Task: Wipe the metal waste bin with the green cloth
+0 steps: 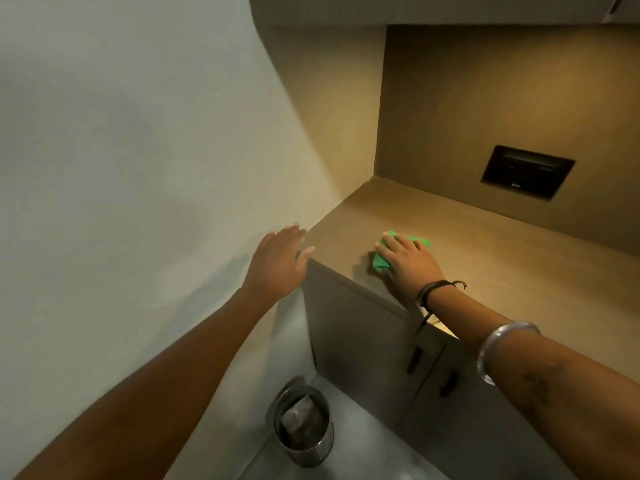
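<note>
Green cloth (384, 258), brown counter (485, 258), silver bin (311, 448).

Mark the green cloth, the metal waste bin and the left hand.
green cloth (381, 262): head view, uncovered lower-left corner.
metal waste bin (308, 453): head view, front outer wall.
left hand (280, 261): head view, its back.

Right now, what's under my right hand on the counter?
The green cloth lies on the counter under your right hand, which rests flat on it. Green shows past the thumb side and the fingertips; the cloth's middle is hidden by the hand.
</note>
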